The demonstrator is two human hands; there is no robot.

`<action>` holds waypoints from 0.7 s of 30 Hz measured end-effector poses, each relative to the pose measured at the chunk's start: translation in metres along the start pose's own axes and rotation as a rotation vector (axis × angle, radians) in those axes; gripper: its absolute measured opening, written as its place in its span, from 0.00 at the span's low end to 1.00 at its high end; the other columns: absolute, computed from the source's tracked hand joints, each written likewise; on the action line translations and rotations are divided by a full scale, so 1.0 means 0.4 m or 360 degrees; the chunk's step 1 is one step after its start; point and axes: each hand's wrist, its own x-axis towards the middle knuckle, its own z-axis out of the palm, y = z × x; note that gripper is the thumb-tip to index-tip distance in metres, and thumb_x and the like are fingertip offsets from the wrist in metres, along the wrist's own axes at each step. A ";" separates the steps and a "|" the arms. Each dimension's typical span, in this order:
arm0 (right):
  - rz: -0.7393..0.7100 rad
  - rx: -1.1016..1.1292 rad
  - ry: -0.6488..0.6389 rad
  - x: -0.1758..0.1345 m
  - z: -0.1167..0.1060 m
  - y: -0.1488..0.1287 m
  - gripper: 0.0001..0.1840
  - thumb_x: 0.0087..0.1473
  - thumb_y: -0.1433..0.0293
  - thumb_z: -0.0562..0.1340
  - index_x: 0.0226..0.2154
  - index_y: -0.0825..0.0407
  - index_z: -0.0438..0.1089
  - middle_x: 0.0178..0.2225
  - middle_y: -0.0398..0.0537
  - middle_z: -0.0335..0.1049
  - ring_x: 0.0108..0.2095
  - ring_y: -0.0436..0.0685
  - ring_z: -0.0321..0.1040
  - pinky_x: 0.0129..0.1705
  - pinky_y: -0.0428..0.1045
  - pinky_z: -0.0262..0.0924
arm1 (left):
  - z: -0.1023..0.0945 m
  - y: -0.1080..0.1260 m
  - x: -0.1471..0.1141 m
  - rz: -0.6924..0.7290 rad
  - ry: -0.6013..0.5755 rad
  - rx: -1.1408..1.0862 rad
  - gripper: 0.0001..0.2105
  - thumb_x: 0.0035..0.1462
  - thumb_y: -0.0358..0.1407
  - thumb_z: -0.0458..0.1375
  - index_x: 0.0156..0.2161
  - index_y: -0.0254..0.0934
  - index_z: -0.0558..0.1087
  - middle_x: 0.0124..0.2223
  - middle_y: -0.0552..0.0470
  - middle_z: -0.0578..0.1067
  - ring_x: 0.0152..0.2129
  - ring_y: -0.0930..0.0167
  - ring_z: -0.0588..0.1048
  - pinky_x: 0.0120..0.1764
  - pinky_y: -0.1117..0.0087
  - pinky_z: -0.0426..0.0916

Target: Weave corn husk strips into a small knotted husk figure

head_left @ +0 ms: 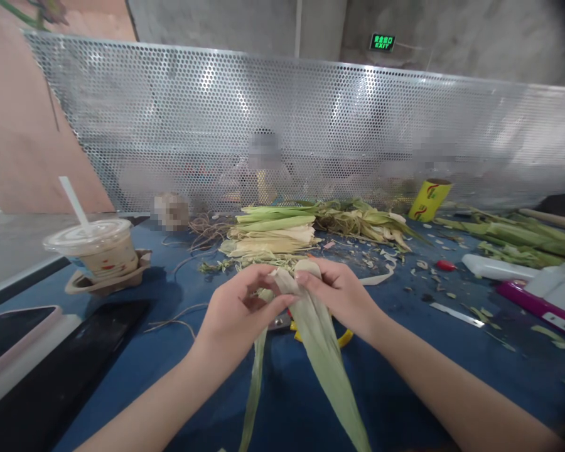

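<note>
A pale green corn husk (321, 342) hangs from both hands over the blue table, its long tapered end reaching toward me. My left hand (245, 304) pinches the husk's upper edge between thumb and fingers. A narrow husk strip (257, 383) dangles below that hand. On the other side, my right hand (334, 289) has its thumb pressed on the husk's folded top. Partly covered behind the hands lies a yellow-handled tool (346, 339), probably scissors. Just beyond sits a stack of flattened husks (275, 229).
At left are a lidded drink cup (106, 248) in a cardboard holder, and phones (16, 333). More husks (362, 220), a yellow roll (430, 199), a white-and-purple glue gun or power strip (541, 301) and scraps lie right. A perforated metal screen (169, 113) stands behind.
</note>
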 end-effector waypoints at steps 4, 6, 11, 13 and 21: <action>0.0004 -0.0219 -0.0012 -0.002 0.001 0.000 0.10 0.52 0.66 0.55 0.25 0.54 0.63 0.22 0.41 0.59 0.23 0.48 0.55 0.25 0.43 0.51 | 0.004 0.001 0.017 -0.0214 -0.0054 -0.0355 0.13 0.44 0.35 0.60 0.37 0.35 0.66 0.25 0.56 0.70 0.17 0.76 0.68 0.17 0.75 0.68; 0.0055 -0.0147 -0.0015 -0.002 0.005 0.003 0.09 0.52 0.66 0.55 0.27 0.54 0.65 0.23 0.42 0.61 0.24 0.49 0.58 0.26 0.44 0.53 | 0.003 0.004 0.018 -0.0193 0.0032 -0.0319 0.13 0.44 0.34 0.61 0.37 0.35 0.67 0.23 0.59 0.67 0.15 0.77 0.67 0.16 0.76 0.67; 0.0195 0.0055 0.0165 0.007 0.011 0.008 0.11 0.50 0.64 0.57 0.24 0.54 0.65 0.22 0.43 0.64 0.24 0.50 0.60 0.25 0.44 0.55 | 0.007 0.014 0.001 -0.0061 0.0311 -0.0054 0.13 0.43 0.33 0.61 0.37 0.37 0.70 0.23 0.59 0.68 0.19 0.76 0.70 0.21 0.78 0.67; 0.0234 0.0071 0.0239 0.010 0.011 0.007 0.11 0.50 0.63 0.56 0.24 0.54 0.64 0.21 0.42 0.63 0.22 0.49 0.59 0.23 0.44 0.54 | 0.011 0.015 -0.007 0.0045 0.0398 -0.0007 0.12 0.44 0.32 0.61 0.38 0.38 0.70 0.24 0.58 0.70 0.24 0.75 0.72 0.26 0.77 0.69; 0.0076 -0.0095 0.0328 -0.004 0.009 -0.003 0.09 0.51 0.65 0.55 0.24 0.53 0.62 0.19 0.39 0.59 0.20 0.47 0.55 0.22 0.43 0.50 | 0.022 0.013 0.013 -0.0240 0.0007 -0.0261 0.17 0.41 0.34 0.62 0.40 0.35 0.69 0.32 0.52 0.75 0.23 0.73 0.72 0.22 0.74 0.70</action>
